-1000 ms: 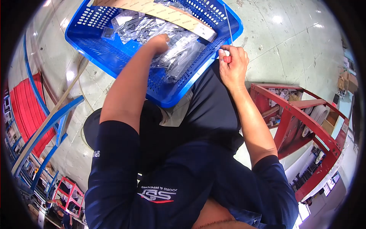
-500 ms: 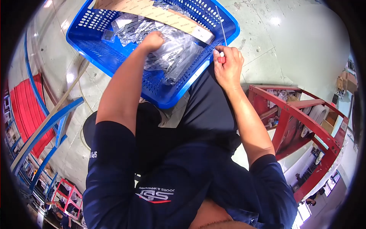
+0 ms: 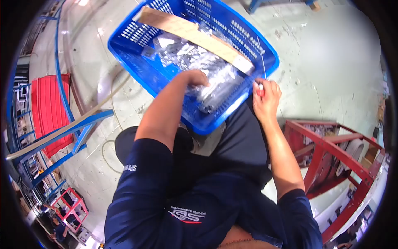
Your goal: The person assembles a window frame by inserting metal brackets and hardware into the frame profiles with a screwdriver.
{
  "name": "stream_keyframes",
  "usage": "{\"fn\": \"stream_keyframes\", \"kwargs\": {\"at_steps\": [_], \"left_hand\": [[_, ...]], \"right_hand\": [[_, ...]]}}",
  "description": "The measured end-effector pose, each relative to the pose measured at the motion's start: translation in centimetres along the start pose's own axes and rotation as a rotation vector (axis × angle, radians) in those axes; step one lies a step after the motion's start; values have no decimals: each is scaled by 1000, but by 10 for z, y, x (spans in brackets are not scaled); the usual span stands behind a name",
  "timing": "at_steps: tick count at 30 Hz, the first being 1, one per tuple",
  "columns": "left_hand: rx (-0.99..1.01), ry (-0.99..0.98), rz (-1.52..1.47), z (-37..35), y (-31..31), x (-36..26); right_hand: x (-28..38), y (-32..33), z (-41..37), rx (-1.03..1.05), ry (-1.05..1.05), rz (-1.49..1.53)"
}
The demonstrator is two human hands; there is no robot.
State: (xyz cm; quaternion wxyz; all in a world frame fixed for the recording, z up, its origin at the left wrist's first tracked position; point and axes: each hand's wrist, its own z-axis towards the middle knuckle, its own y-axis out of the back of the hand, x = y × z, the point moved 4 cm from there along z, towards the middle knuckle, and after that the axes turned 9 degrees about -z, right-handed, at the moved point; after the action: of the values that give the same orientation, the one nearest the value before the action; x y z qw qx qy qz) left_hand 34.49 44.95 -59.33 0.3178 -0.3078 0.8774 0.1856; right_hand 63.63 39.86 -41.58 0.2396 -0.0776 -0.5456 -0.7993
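Observation:
My left hand (image 3: 197, 78) reaches into a blue perforated basket (image 3: 236, 108), fingers curled down against clear plastic bags (image 3: 222, 81). What those fingers grip, if anything, is hidden. The bags hold dark and silvery pieces too small to tell. Across them lies a long tan cardboard strip (image 3: 195, 36) with a pale end. My right hand (image 3: 267, 99) is beside the basket's right rim, closed around a red and white handle (image 3: 260, 90). From the handle a thin metal shaft (image 3: 262, 56) points upward.
The basket's near edge is by my dark-trousered legs (image 3: 244, 141). A red metal frame (image 3: 319, 143) stands at the right. On the left are blue metal bars (image 3: 85, 126), a red ribbed panel (image 3: 52, 112) and a hose (image 3: 108, 162) on the floor. A person (image 3: 60, 230) shows far off, lower left.
The whole view has shifted, so basket and both hands appear lower and further right. My left hand is still at the bags; my right hand keeps its hold on the handle.

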Motion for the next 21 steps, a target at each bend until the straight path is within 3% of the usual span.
{"fn": "stream_keyframes", "kwargs": {"at_steps": [1,3,4,5,6,9,11,13,16,18,20,21], "left_hand": [[-34,45,-29,-6,5,-11],[-72,-142,76,18,32,-3],[-348,-60,160,-2,47,-27],[-543,-231,431,28,67,-3],[-892,-408,260,-21,69,-51],[-967,-362,657,-43,94,-94],[-874,-224,946,-33,103,-89],[-879,-167,1061,-18,114,-63],[-922,-249,1103,-16,117,-65],[-838,-81,1063,-5,118,-59],[-938,-232,1157,-4,116,-54],[-790,-127,1121,-15,112,-64]], "right_hand": [[0,1,1,6,3,-18],[0,4,1,4,9,-69],[2,7,1,0,12,-52],[-1,6,-2,7,0,-46],[-9,-1,-6,-82,-3,-113],[-5,13,-4,-82,39,-146],[-7,10,-11,-68,26,-157],[-4,6,-12,-83,44,-161],[-6,5,-9,-35,12,-142],[-10,3,-13,1,34,-163],[-11,8,-11,15,33,-178],[-13,7,-11,24,29,-185]]}}
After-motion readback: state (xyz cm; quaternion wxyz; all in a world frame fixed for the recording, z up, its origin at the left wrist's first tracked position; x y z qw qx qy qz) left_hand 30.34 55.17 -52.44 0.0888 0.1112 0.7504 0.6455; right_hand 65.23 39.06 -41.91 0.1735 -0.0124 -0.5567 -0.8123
